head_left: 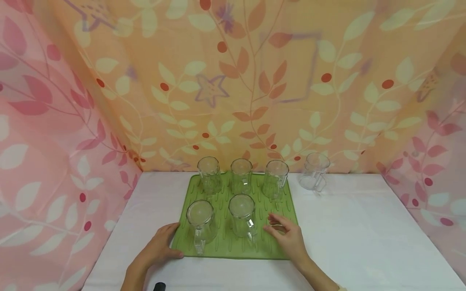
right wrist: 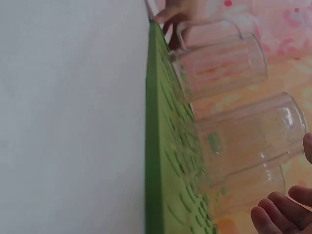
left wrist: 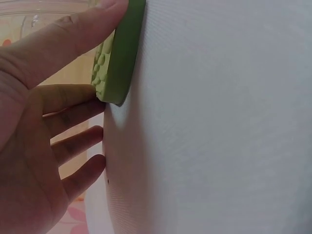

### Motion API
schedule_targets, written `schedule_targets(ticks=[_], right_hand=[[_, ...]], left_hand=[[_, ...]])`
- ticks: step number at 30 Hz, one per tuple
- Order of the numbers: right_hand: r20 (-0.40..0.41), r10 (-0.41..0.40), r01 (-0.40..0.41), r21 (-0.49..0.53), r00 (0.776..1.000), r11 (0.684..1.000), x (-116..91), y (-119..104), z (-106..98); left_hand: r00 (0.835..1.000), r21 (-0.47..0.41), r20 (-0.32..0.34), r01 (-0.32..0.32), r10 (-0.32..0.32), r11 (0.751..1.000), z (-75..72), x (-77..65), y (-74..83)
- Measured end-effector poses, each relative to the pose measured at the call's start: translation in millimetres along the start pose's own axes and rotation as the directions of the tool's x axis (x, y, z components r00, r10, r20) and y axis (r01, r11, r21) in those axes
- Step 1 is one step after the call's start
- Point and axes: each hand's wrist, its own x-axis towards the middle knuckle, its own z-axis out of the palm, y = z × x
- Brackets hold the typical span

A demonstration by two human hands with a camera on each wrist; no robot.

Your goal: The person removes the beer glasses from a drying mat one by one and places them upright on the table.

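Observation:
A green ridged drying mat (head_left: pixel 269 250) lies on the white table. Two clear glass mugs stand on its front half: a left mug (head_left: pixel 201 222) and a middle mug (head_left: pixel 242 216), handles toward me. My left hand (head_left: pixel 160 246) rests at the mat's front left corner; in the left wrist view its thumb (left wrist: pixel 63 41) lies along the front edge and a fingertip touches the corner. My right hand (head_left: pixel 289 238) hovers over the mat's right front part, right of the middle mug, fingers loosely bent with nothing between them. In the right wrist view its fingertips (right wrist: pixel 282 212) sit beside the mugs.
Three more glass mugs line the mat's back edge: left (head_left: pixel 209 176), centre (head_left: pixel 241 176) and right (head_left: pixel 275 180). Another glass mug (head_left: pixel 316 171) stands on the table off the mat, back right. Patterned curtains (head_left: pixel 233 81) border the table. A black object (head_left: pixel 159 286) shows at the bottom edge.

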Motion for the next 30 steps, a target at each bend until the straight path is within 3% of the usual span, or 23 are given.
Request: schedule_targets(ticks=[9,21,30], right_hand=[[0.057,-0.08,0.078,0.029,0.995,0.997,-13,0,17],[0.049,-0.102,0.099,0.07,0.994,0.993,-23,0,40],[0.007,-0.212,0.212,0.005,0.977,0.977,-26,2,48]], left_hand=[[1.0,-0.016,0.009,0.016,-0.016,1.0,1.7,1.9,3.7],[1.0,-0.01,0.009,0.027,-0.027,1.0,-1.0,1.3,4.8],[0.999,-0.019,0.01,0.04,-0.039,0.999,-0.6,-0.4,4.7]])
